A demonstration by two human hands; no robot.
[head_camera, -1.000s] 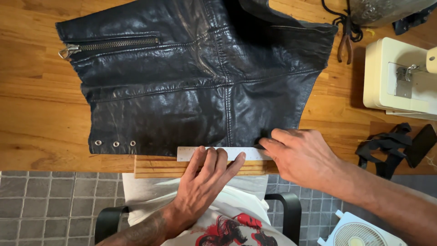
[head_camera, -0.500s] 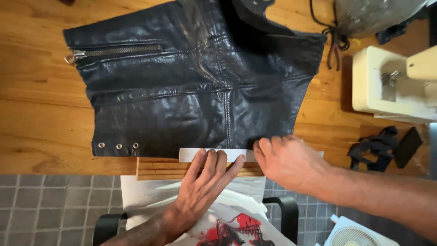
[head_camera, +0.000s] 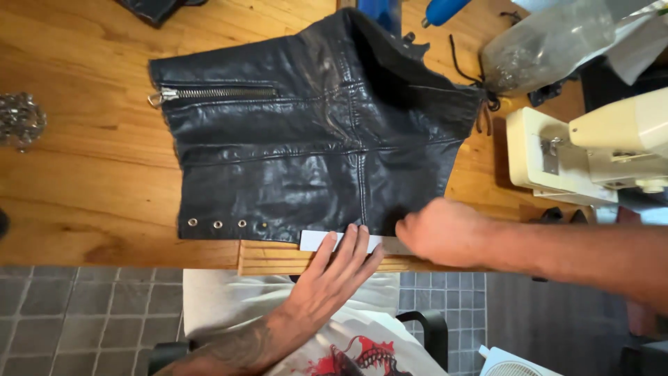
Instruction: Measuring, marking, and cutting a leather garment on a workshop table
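While left hand [head_camera: 332,275] lies flat on white ruler [head_camera: 319,241], press hard; right hand [head_camera: 440,232], fist at 3 o'clock, closed on something hidden.

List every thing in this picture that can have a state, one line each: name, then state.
Black leather garment: spread flat on the table.
Zipper: closed.
White strip: flat along the garment's lower edge, under fingertips.
Left hand: fingers extended, pressing the strip.
Right hand: curled at the garment's edge.
Sewing machine: standing apart, untouched.
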